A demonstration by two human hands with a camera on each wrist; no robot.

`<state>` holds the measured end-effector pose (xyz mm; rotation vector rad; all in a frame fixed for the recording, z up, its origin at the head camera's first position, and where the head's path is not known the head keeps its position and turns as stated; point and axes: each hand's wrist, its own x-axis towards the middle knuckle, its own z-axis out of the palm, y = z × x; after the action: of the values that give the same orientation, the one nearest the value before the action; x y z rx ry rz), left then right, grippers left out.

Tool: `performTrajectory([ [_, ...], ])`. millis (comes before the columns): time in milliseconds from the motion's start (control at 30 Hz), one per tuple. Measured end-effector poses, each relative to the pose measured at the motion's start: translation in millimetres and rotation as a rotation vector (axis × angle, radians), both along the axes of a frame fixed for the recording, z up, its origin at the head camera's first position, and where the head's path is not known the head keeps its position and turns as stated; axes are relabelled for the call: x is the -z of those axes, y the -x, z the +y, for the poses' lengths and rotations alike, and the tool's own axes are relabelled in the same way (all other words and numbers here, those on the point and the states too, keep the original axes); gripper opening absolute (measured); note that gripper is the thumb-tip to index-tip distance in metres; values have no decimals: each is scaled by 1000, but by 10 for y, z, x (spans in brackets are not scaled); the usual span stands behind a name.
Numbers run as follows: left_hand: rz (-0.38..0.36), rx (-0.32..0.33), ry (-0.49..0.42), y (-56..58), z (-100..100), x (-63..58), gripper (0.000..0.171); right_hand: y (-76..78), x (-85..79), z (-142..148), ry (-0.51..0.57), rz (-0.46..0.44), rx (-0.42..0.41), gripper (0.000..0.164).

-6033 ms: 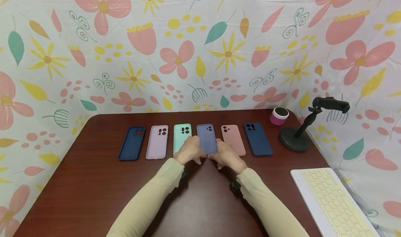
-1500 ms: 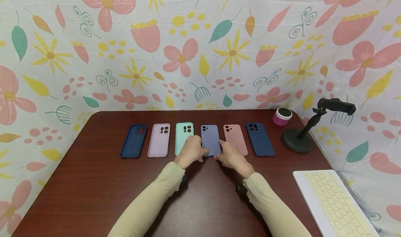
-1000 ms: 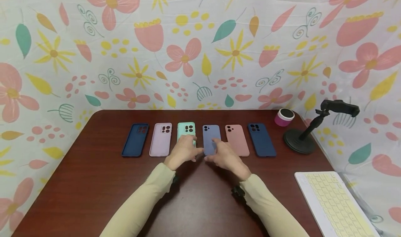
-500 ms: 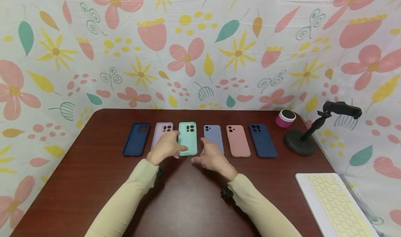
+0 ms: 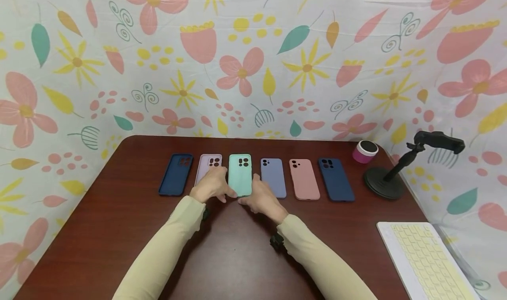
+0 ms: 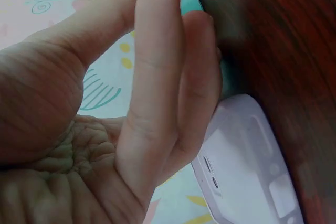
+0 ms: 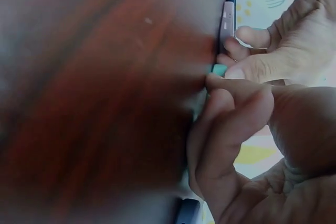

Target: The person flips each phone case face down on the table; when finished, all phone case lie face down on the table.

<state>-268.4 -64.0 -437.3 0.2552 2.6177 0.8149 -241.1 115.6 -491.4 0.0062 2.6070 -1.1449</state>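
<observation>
A mint green phone case [image 5: 240, 173] lies third from the left in a row of phone cases on the dark wooden table. My left hand [image 5: 214, 184] grips its lower left corner, thumb at the near edge. On the other side, my right hand [image 5: 262, 198] holds the lower right corner, its index finger along the side edge. In the left wrist view, the hand's bent fingers [image 6: 157, 66] cover most of the mint case. A lilac phone case [image 5: 203, 164] is partly hidden behind my left hand. A periwinkle phone case [image 5: 274, 176] lies just right of my right hand.
A navy case [image 5: 176, 175] lies at the row's left end. Right of the periwinkle one are a pink case [image 5: 304, 179] and another navy case [image 5: 336, 179]. A pink jar [image 5: 364, 152], a black stand [image 5: 384, 182] and a white keyboard [image 5: 421, 251] stand along the right side.
Both hands have left the periwinkle case and moved left to the mint case. The periwinkle case has shifted slightly away from the mint one. The head view has drifted a little.
</observation>
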Motion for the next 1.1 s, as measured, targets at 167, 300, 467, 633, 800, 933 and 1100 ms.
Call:
performTrajectory([
  [167,4,20,10,32,15,1,50,114,41,-2,-26,-66,-13,96],
  [300,-24,18,2,58,15,11,61,132,52,6,-21,-64,-30,73],
  [467,-66,-11,-36,62,8,23,87,95,27,6,28,-29,-33,70],
  [633,-97,-11,-67,42,3,27,83,28,18,-1,74,19,-23,75],
  [800,-114,-11,-104,26,-5,37,69,-84,-104,-21,81,49,-8,75],
  [933,-113,1,-120,21,-12,37,56,-162,-237,-47,60,51,13,75],
  [1100,-108,4,-128,19,-17,35,53,-169,-264,-65,49,33,33,73],
])
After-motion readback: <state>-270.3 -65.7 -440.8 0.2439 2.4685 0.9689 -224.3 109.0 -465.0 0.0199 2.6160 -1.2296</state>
